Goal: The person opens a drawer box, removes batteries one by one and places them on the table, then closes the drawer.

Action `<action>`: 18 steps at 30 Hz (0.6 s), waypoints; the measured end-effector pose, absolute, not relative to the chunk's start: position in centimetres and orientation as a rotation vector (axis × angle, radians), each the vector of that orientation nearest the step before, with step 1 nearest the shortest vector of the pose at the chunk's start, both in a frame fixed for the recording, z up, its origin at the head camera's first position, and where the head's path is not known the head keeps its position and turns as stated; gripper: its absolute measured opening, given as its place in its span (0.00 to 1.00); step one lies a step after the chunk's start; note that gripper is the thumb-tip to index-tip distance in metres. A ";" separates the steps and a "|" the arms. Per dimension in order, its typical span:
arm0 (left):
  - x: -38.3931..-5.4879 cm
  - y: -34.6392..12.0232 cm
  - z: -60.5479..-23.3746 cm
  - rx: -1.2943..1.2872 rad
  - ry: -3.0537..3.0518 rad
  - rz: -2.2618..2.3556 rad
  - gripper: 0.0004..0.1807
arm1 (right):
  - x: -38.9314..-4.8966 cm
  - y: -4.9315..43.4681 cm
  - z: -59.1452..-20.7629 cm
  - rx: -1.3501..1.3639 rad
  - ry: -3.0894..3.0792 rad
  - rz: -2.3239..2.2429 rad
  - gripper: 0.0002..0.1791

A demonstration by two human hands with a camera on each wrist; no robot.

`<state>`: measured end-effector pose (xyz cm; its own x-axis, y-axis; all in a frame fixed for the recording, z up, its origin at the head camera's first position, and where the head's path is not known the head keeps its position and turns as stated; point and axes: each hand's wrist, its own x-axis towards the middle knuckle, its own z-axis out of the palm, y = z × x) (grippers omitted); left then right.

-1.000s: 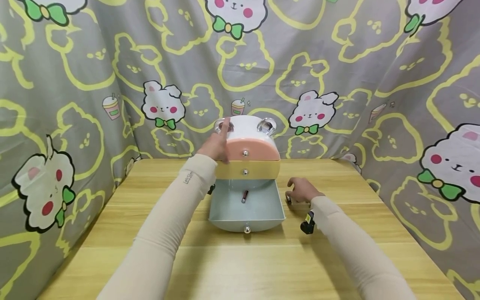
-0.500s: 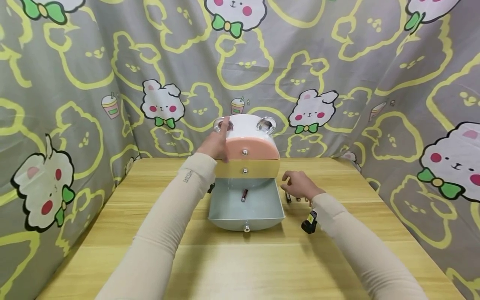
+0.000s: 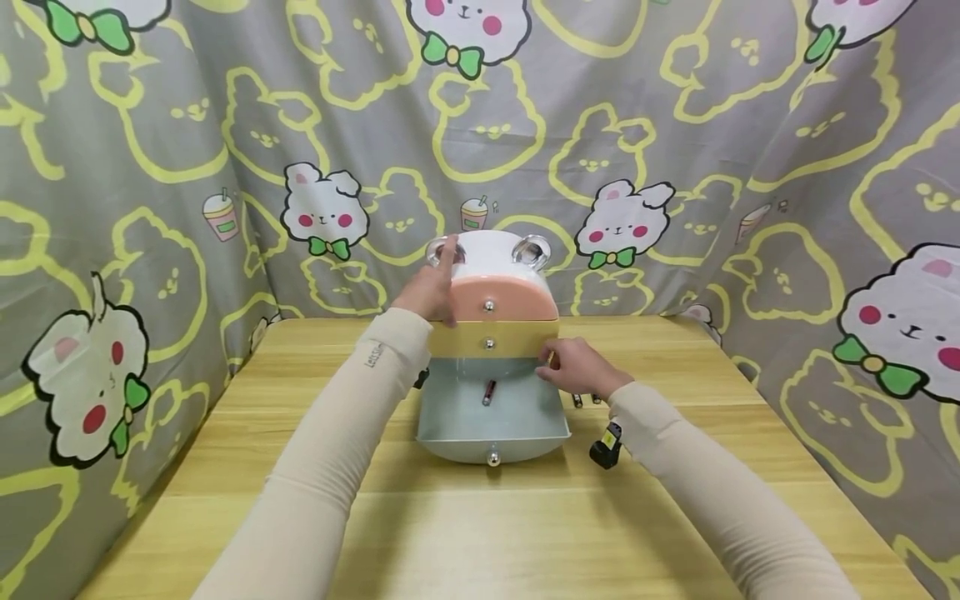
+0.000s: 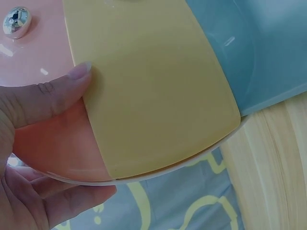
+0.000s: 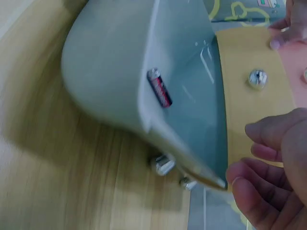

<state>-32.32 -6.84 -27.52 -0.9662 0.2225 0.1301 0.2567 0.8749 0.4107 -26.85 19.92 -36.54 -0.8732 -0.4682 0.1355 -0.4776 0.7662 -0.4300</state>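
A small drawer cabinet (image 3: pixel 495 287) with a white top and silver ears stands at the back of the table. Its pale blue bottom drawer (image 3: pixel 465 421) is pulled out, and a battery (image 3: pixel 489 392) lies inside. My left hand (image 3: pixel 426 292) holds the cabinet's left side, thumb on the front near the seam of the pink drawer (image 4: pixel 60 143) and yellow drawer (image 4: pixel 158 96), fingers along the side. My right hand (image 3: pixel 581 367) is at the blue drawer's right rear edge with bent fingers. A small orange-brown patch shows between them; whether it is a battery cannot be made out.
Two more batteries, one of them this battery (image 3: pixel 577 401), lie on the wooden table (image 3: pixel 480 533) just right of the drawer. A patterned curtain (image 3: pixel 495 133) surrounds the table at the back and both sides.
My right hand has moved up and left, from the batteries on the table to the drawer's right edge. My left hand and the cabinet have stayed in place.
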 end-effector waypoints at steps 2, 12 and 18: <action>-32.3 -6.7 -27.5 -0.383 -2.962 -0.666 0.81 | -26.8 19.5 -36.3 0.808 -2.933 0.737 0.08; -32.3 -6.5 -27.4 -0.361 -2.974 -0.663 0.81 | -26.7 17.2 -36.2 0.894 -3.176 0.812 0.10; -32.2 -6.6 -27.4 -0.343 -3.003 -0.651 0.80 | -26.9 16.1 -36.4 0.888 -3.394 0.711 0.16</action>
<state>-32.21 -6.60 -27.41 -0.9741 0.2051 0.0949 0.2259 0.8867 0.4034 -26.92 16.09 -36.38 -0.7883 -0.5327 -0.3081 -0.3643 0.8075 -0.4640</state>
